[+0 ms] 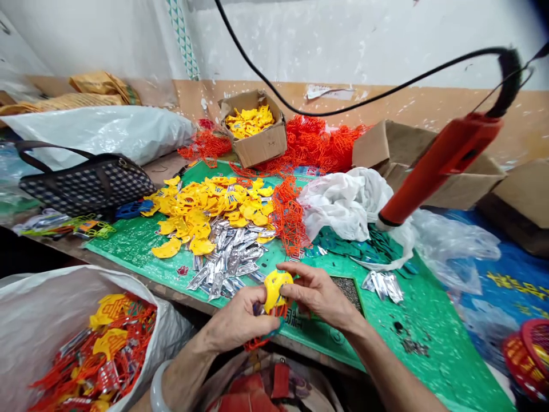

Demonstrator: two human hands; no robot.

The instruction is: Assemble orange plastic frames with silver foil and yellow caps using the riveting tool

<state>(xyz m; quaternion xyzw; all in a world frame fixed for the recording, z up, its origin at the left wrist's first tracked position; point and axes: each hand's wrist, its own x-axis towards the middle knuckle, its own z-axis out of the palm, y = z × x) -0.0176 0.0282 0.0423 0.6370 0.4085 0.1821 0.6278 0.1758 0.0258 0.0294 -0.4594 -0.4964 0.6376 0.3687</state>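
Observation:
Near the table's front edge, my left hand (242,320) is closed around a small yellow plastic piece (274,286), with orange and teal parts showing below it. My right hand (319,294) pinches the same piece from the other side, fingertips on its face. What lies inside the left fist is mostly hidden. Just beyond the hands lies a heap of silver strips (227,257), backed by a pile of matching yellow pieces (201,209). A tray of tiny dark metal parts (349,292), perhaps screws, is partly behind my right hand.
A red electric screwdriver (441,171) hangs on a black cable at right. An open white sack (167,326) of mixed parts stands at left. Orange netted pieces (291,214), a cardboard box (261,150) of yellow pieces, white plastic bags (347,197) and a checked handbag (90,186) occupy the table.

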